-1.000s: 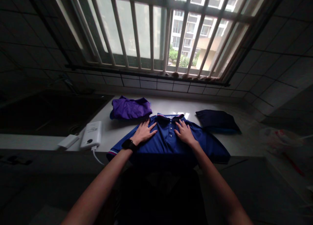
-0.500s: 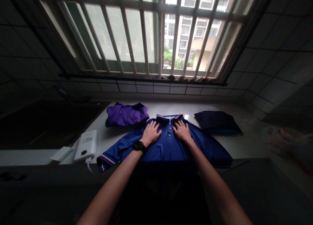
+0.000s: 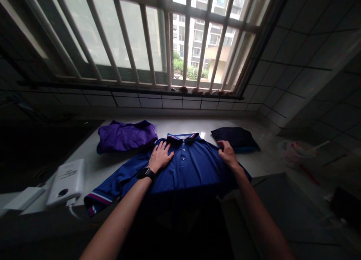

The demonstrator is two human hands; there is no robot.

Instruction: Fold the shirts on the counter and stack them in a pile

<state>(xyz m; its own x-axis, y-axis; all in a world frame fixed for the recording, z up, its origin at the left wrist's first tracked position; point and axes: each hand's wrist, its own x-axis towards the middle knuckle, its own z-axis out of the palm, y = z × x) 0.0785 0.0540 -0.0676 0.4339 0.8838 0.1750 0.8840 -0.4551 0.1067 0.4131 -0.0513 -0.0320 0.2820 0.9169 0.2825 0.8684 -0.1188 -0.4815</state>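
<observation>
Left hand point(image 3: 159, 157) lies flat on the chest of a blue polo shirt point(image 3: 183, 169), palm down with the fingers spread apart, just below the collar. A black watch point(image 3: 146, 174) sits on that wrist. Right hand point(image 3: 228, 154) rests at the other shoulder of the shirt, its fingers point(image 3: 222, 144) curled together and pinching a fold of the cloth at the edge.

The shirt lies front up on a pale countertop point(image 3: 183, 125), its white button placket running between the two hands and its striped collar point(image 3: 180, 136) just ahead of them. Its left sleeve stretches out past the left wrist, ending in a cuff with red and white stripes point(image 3: 97, 200). The lower part of the shirt fades into shadow nearer the body.

Ahead of the left hand, a folded purple garment point(image 3: 125, 136) touches the shirt's shoulder. Ahead of the right hand sits a dark navy cushion point(image 3: 235, 137), just beside the fingers. Further left of the left hand lie a white power bank point(image 3: 66, 181) with a cable and a white charger point(image 3: 25, 198). Beyond the hands are a barred window point(image 3: 135, 34) and a tiled wall point(image 3: 304, 75), and a plastic bag point(image 3: 290, 153) lies well right of the right hand.
</observation>
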